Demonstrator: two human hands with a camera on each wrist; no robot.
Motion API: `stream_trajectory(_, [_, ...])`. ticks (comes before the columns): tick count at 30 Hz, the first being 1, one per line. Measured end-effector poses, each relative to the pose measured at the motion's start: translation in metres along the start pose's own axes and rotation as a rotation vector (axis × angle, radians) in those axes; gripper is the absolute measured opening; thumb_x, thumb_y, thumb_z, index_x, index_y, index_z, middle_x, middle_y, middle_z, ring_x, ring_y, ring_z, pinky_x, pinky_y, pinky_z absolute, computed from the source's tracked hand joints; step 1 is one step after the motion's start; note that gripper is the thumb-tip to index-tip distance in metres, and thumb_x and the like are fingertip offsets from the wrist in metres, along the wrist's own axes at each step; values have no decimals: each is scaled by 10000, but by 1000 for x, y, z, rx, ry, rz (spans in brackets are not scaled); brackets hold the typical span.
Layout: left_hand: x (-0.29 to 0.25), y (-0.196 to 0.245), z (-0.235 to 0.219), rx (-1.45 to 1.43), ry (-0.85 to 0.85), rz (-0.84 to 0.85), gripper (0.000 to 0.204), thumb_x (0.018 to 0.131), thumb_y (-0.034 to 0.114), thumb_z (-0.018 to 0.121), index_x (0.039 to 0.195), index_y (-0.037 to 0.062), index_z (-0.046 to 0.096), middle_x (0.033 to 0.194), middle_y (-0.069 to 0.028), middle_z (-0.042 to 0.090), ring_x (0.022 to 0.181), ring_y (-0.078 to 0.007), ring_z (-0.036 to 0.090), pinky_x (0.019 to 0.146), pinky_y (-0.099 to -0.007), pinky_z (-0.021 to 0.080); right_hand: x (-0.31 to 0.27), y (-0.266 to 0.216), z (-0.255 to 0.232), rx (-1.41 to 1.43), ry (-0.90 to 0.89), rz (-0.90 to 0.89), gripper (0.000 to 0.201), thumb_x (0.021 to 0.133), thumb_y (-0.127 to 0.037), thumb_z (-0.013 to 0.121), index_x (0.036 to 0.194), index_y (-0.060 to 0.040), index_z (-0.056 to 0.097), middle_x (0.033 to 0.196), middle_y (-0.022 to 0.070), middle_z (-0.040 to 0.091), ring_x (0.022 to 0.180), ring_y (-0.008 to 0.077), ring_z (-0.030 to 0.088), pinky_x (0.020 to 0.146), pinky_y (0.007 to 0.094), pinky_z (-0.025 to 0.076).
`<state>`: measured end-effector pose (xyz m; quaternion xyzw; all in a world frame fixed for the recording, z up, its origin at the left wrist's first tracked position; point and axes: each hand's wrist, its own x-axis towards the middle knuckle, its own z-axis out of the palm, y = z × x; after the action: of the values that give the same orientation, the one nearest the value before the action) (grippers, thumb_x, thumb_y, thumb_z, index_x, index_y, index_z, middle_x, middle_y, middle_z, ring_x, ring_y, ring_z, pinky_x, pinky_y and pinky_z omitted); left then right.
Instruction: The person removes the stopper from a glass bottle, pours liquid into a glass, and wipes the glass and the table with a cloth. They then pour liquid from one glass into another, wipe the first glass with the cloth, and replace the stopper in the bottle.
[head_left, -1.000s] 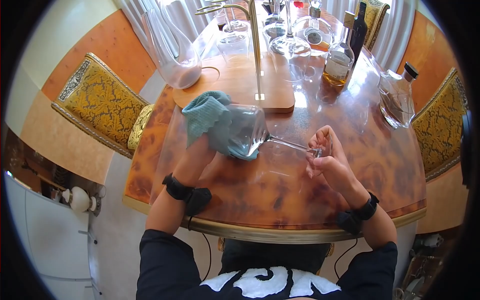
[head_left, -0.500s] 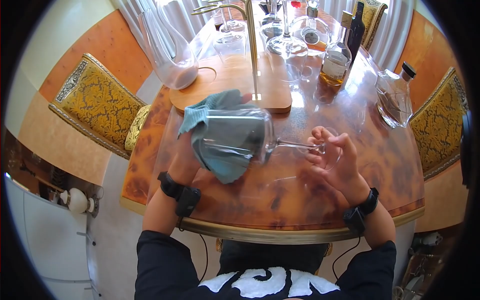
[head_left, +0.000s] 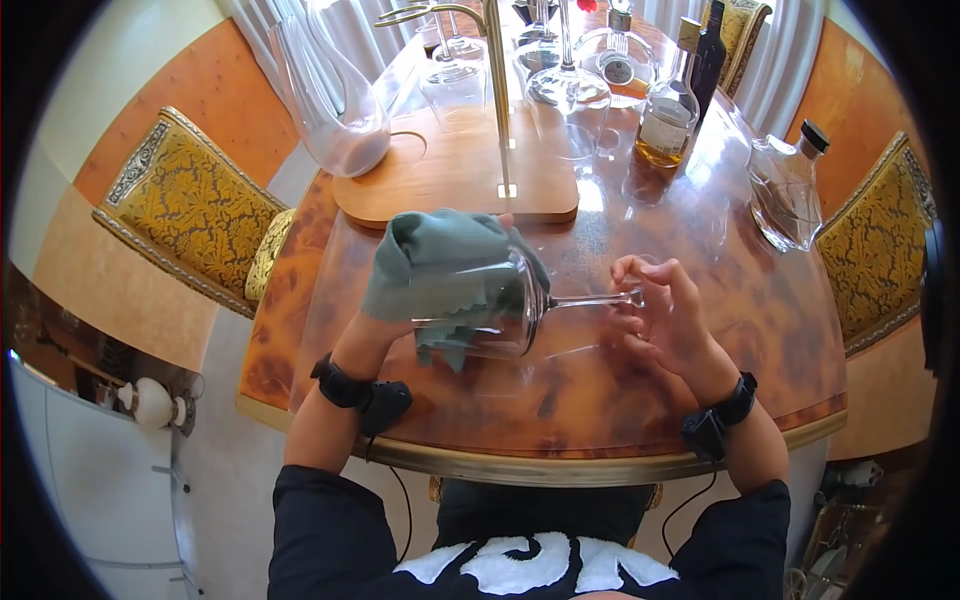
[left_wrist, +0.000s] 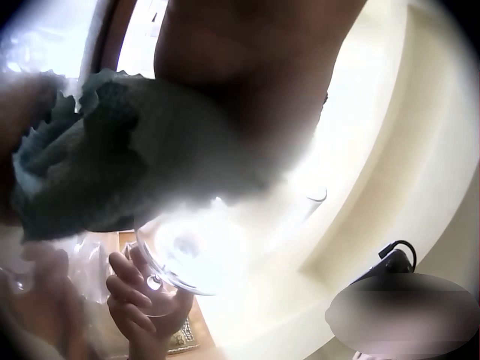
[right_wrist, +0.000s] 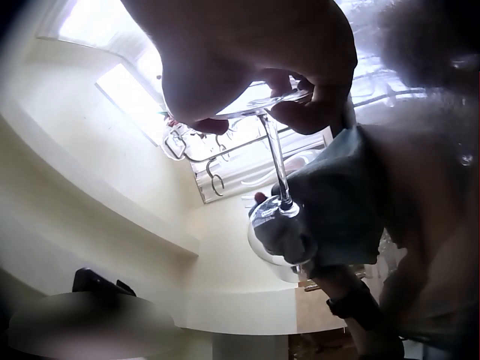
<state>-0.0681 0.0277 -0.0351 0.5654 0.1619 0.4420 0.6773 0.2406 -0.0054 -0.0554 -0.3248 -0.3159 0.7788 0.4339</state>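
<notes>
A large clear wine glass [head_left: 535,320] lies sideways in the air above the table's near part, its bowl to the left and its foot to the right. My left hand [head_left: 382,330] holds a grey-green cloth [head_left: 440,240] around the bowl. The cloth hides most of that hand, though a fingertip shows at its upper edge. With thumb and fingers, my right hand [head_left: 672,312] grips the glass by its foot. In the right wrist view the stem [right_wrist: 278,161] runs from the right fingers to the bowl, with the cloth behind it.
A wooden stand [head_left: 450,180] with a brass post [head_left: 498,100] is just beyond the cloth. A glass decanter [head_left: 345,140] stands at its left. Upside-down wine glasses [head_left: 567,95], a whisky bottle [head_left: 665,130], a dark bottle [head_left: 710,55] and a stoppered carafe [head_left: 788,190] are farther back.
The cloth and my left hand have shifted around the bowl, and the glass now lies more level. My right hand's fingers have changed position on the foot, with the hand more open than before.
</notes>
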Motion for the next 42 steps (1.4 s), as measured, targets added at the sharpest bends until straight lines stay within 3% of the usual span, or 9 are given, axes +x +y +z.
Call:
stream_trajectory(5, [-5,-19,-27,279,-49,239,445,877,89,691,1307,49,583,1264,-108,603,1205,-240,567,1096,-384,435,5,4,0,81,11,167,255,890,-362,512,949,-115,502,687,-16,419,539,88,414,360,213,296])
stream_trajectory(8, [-11,-20,-33,335,282,15,509,784,0,759,1269,57,615,1207,-80,620,1154,-205,583,1071,-347,450,4,3,-3,67,3,62,243,887,-341,521,977,-116,498,732,-10,445,553,89,424,375,215,316])
stream_trajectory(10, [-14,-14,-33,1016,98,220,677,753,106,842,1329,17,497,1222,-97,607,1101,-197,584,970,-330,491,3,1,-3,43,24,-32,242,882,-318,534,1014,-120,489,777,-10,459,570,88,435,389,216,334])
stream_trajectory(14, [-11,-14,-25,1096,169,426,634,756,114,838,1296,3,525,1198,-92,603,1059,-187,592,936,-322,499,2,2,-4,41,-9,-57,259,878,-309,545,1047,-125,479,818,-16,476,588,85,452,393,217,341])
stream_trajectory(17, [-14,-18,-22,776,332,267,556,760,126,822,1263,30,603,1242,-73,643,1073,-137,610,944,-299,497,2,3,-2,49,-6,-50,267,879,-317,547,1053,-126,478,818,-17,490,590,80,463,396,218,351])
stream_trajectory(25, [-6,-2,-32,1152,-93,52,515,805,165,779,1262,8,599,1156,-72,685,1020,-125,616,954,-317,506,4,-1,-9,-144,35,-210,299,855,-299,575,1044,-94,467,875,-6,451,582,65,442,400,224,385])
stream_trajectory(31, [-23,7,17,93,303,-141,741,781,367,802,1365,21,506,1295,-101,601,1152,-203,600,1010,-362,492,-3,1,1,-402,-132,-633,429,740,-160,655,1105,-51,458,959,37,418,742,120,510,658,268,477])
stream_trajectory(37, [-37,4,8,-94,315,-221,802,790,403,784,1412,19,451,1339,-106,571,1189,-230,596,1034,-373,482,2,-7,-9,-756,-260,-814,474,700,-39,635,1141,-49,463,1098,77,438,1022,166,472,923,336,411])
stream_trajectory(42, [-20,0,-11,12,207,-219,614,862,217,728,1382,12,474,1318,-111,584,1184,-200,589,1018,-355,493,3,-9,-8,-782,-214,-827,490,711,-13,620,1171,-55,457,1133,91,443,1002,167,488,907,332,428])
